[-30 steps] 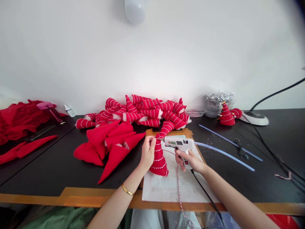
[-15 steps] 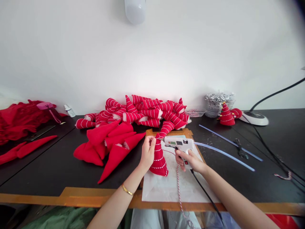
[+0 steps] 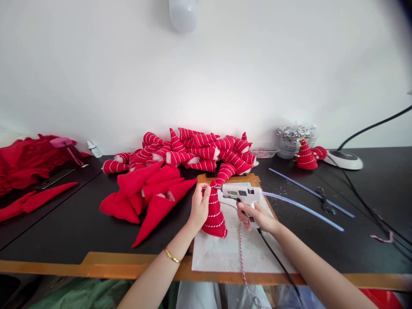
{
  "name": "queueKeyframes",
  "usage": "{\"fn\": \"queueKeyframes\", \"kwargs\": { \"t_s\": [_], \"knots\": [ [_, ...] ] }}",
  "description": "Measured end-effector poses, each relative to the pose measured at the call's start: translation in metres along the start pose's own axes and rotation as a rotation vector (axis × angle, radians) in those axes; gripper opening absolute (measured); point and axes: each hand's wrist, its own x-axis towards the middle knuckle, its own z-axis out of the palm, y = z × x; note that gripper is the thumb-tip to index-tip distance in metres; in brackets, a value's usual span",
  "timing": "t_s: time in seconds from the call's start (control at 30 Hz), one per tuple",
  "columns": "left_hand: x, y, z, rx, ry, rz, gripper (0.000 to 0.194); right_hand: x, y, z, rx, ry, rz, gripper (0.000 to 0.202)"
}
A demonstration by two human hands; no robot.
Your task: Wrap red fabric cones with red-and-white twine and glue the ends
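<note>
My left hand [image 3: 200,204] is closed on the upper part of a red cloth cone [image 3: 215,219] wound with red-and-white cord. In my right hand [image 3: 255,216] is a white hot glue gun [image 3: 241,193], gripped by its handle, its nozzle at the cone near the tip. A clear glue stick [image 3: 304,209] sticks out of the gun's back. The loose twisted cord [image 3: 240,246] runs from the cone over the white sheet [image 3: 222,262] and hangs past the table edge. The cone's tip is partly hidden by my fingers.
Plain red cones [image 3: 161,210] lie to the left. Behind is a heap of corded cones [image 3: 193,150]. On the right are another glue stick [image 3: 289,182], small black cutters [image 3: 325,201], a tinsel tub [image 3: 286,143], a decorated cone [image 3: 305,158] and a lamp base [image 3: 346,161].
</note>
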Motion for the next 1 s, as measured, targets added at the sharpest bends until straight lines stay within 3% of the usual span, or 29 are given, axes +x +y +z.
{"fn": "queueKeyframes", "kwargs": {
  "t_s": [0.6,1.0],
  "knots": [
    [0.001,-0.0016,0.0001,-0.006,-0.007,-0.015,0.021,-0.0009,0.0001,-0.0015,-0.017,0.004,0.021,0.051],
    [-0.0001,-0.0041,0.0,-0.152,-0.041,-0.063,0.022,-0.0018,-0.0079,0.0033,-0.023,0.047,0.02,0.053]
  ]
}}
